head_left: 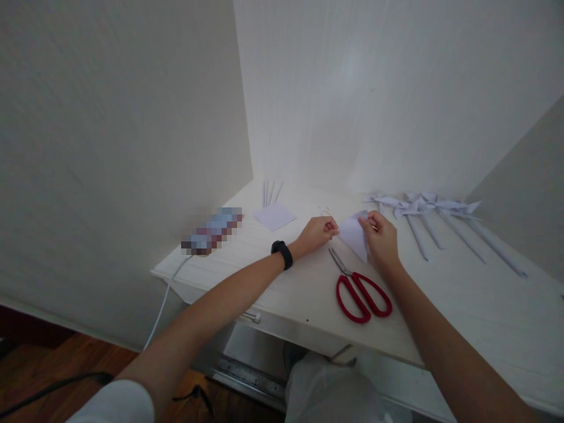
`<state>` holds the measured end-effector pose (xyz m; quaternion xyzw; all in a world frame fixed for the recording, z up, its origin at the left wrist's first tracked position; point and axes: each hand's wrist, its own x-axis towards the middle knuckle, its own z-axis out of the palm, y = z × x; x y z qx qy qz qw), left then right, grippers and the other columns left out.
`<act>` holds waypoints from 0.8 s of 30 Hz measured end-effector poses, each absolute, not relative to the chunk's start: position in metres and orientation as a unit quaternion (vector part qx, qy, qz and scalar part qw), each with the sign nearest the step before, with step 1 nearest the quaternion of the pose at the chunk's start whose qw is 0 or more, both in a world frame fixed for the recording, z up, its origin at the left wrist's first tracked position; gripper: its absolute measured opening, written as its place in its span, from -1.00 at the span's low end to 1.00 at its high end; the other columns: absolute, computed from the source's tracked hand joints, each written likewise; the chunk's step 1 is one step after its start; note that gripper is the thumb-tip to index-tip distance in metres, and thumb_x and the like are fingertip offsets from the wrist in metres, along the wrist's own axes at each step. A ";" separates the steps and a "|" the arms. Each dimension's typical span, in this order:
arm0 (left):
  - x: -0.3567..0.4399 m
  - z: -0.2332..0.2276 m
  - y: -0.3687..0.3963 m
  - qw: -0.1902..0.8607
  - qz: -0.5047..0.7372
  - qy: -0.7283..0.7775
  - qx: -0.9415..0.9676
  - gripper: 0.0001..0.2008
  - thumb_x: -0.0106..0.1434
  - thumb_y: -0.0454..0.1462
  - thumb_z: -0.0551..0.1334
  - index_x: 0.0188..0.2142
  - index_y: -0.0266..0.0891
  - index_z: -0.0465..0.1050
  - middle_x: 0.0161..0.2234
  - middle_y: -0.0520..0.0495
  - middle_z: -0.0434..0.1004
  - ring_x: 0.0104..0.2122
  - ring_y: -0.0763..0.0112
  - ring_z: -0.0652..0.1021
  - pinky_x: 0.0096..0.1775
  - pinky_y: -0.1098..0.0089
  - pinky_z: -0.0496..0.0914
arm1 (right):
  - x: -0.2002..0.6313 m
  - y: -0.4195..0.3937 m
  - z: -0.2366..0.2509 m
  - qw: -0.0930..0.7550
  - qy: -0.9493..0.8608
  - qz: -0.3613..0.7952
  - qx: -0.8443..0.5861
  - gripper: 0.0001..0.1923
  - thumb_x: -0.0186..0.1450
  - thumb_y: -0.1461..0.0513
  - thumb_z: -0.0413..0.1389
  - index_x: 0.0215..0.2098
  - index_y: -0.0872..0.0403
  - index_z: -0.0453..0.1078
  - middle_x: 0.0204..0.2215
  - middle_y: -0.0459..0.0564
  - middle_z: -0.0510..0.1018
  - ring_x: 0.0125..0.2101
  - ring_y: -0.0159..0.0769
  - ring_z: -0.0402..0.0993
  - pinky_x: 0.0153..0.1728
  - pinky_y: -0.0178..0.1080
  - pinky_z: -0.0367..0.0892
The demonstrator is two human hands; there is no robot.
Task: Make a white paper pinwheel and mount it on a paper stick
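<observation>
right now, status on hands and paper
Left hand and right hand both pinching the paper. Scissors lying shut just below. Nothing blocking.

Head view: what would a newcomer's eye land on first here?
Most likely the red-handled scissors, lying shut on the white table just in front of the hands. Right behind them, the left hand and right hand pinch a folded white paper between them. Further right, a row of white paper pinwheels lies on the table.
</observation>
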<state>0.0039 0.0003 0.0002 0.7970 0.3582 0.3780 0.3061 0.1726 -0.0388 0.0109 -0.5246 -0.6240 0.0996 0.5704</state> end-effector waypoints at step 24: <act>0.006 0.008 -0.002 0.287 0.434 0.320 0.792 -0.77 0.16 -0.13 0.19 -0.37 -0.28 0.40 -0.36 -0.03 0.46 -0.33 0.44 0.43 -0.27 0.46 0.30 | 0.158 -0.050 0.015 0.358 -0.713 0.020 -0.603 -0.56 0.16 -0.14 -0.16 -0.30 -0.05 0.31 -0.49 -0.04 0.53 -0.59 -0.20 0.43 -0.51 -0.22 0.25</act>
